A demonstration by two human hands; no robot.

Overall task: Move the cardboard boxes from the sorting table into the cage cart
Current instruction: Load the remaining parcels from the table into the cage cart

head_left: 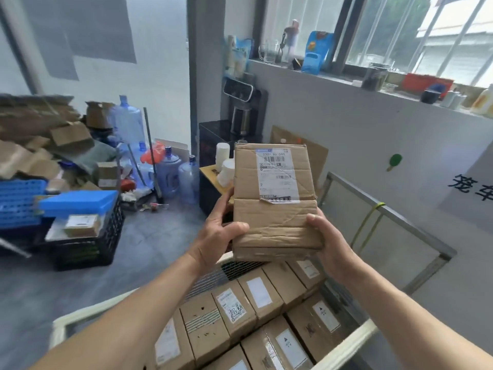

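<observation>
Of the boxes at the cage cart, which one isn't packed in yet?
The creased box with the long shipping label: the left hand and right hand hold it above the cage cart, while the others lie in rows inside.

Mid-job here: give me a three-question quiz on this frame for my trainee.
1. True or false: only the left hand grips the held box.
2. The stowed boxes in the cart are: A) packed in rows, B) heaped loosely, C) flattened.
3. Fill in: the held box's upper face bears a shipping ____.
Key: 1 false, the right hand grips it too; 2 A; 3 label.
</observation>
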